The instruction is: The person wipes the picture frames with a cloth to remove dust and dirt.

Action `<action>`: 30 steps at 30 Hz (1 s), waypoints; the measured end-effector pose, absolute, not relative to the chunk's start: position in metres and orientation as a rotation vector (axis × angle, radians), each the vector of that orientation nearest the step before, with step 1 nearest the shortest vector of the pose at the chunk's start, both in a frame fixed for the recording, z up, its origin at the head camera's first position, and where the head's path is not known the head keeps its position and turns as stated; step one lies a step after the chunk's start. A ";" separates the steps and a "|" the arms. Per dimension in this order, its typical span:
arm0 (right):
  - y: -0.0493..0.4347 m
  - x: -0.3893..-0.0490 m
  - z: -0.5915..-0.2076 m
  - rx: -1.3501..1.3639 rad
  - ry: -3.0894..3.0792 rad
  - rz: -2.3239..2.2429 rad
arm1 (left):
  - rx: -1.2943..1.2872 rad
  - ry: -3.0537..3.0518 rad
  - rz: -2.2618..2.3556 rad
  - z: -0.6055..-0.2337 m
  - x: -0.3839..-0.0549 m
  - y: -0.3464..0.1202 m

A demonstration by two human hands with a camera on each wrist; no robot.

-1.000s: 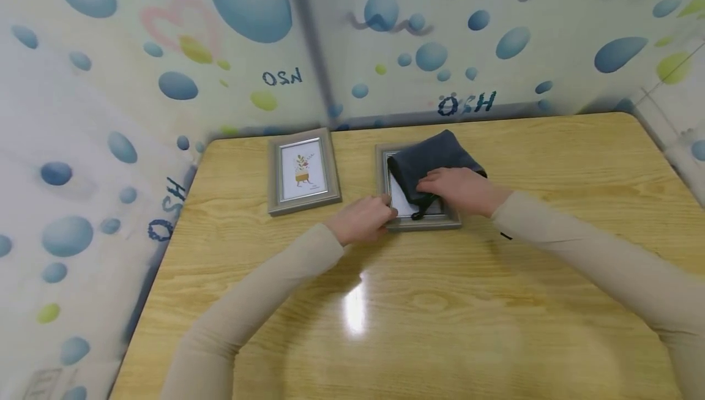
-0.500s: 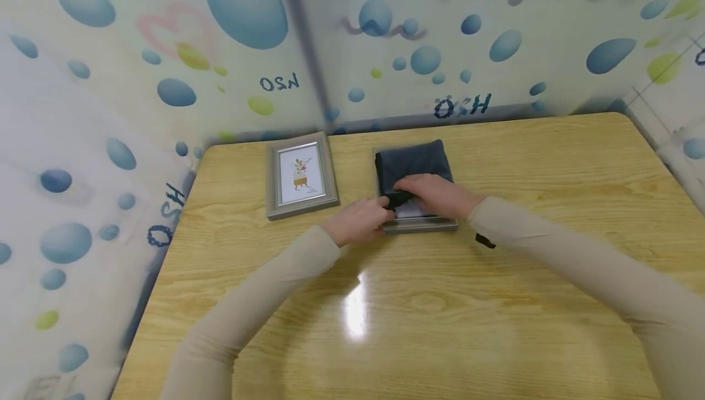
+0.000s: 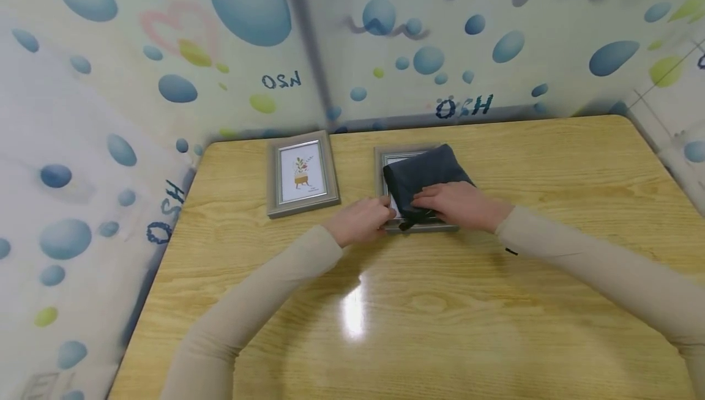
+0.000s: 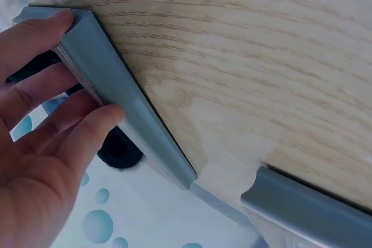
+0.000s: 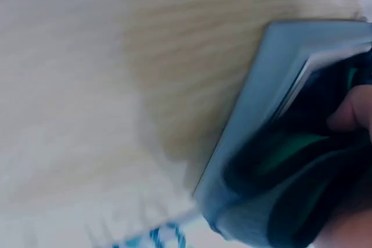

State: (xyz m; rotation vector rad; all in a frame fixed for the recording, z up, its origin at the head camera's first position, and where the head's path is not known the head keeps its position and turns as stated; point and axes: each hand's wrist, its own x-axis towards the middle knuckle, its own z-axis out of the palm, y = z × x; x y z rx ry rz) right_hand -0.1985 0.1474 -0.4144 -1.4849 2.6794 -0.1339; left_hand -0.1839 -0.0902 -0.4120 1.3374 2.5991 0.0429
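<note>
A grey picture frame lies on the table, partly covered by a folded dark blue cloth. My left hand grips the frame's near left side; in the left wrist view, thumb and fingertips sit along its grey moulding. My right hand lies over the near right part of the cloth and holds it against the frame. In the right wrist view, which is blurred, the thumb presses into the bunched cloth. Much of the picture inside is hidden.
Left of the hands lies a second grey picture frame, with a print of a potted plant. Both rest on a wood-grain table whose far edge runs along a wall painted with blue drops. A side wall rises at the left.
The right hand slid the cloth left across the frame, then back to the right, uncovering the frame's far left corner again. The left hand has kept its place on the frame.
</note>
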 end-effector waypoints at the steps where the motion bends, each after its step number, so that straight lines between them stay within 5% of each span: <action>1: 0.152 -0.198 -0.413 -1.487 2.703 -0.075 | 1.343 2.604 0.054 -0.412 -0.184 -0.091; 15: 0.160 -0.198 -0.407 -1.356 2.757 -0.146 | 1.501 2.805 0.122 -0.428 -0.166 -0.113; 30: 0.118 -0.200 -0.420 -1.498 2.633 -0.450 | 1.338 2.694 0.152 -0.418 -0.169 -0.105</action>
